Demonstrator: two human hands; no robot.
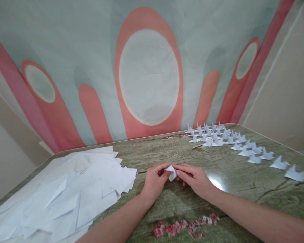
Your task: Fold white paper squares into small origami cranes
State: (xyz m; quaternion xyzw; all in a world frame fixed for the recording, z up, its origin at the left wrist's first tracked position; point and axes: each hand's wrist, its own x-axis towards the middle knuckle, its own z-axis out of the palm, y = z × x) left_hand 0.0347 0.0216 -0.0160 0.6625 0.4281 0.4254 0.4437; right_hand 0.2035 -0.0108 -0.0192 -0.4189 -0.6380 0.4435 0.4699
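Observation:
Between my two hands, over the middle of the table, is a small folded piece of white paper (pixel 171 173). My left hand (pixel 154 179) pinches its left side with thumb and fingers. On the opposite side, my right hand (pixel 195 179) grips the paper's right edge, with the thumb in front and the fingers behind. Part of the paper is covered by my fingers, so its full folded shape does not show.
A spread pile of white paper sheets (pixel 91 189) covers the table's left side. Several folded white paper birds (pixel 253 158) stand in rows at the right and back right. The wood-patterned table (pixel 142 219) has a pink flower print (pixel 176 227) near its front. A patterned backdrop (pixel 149 130) hangs behind.

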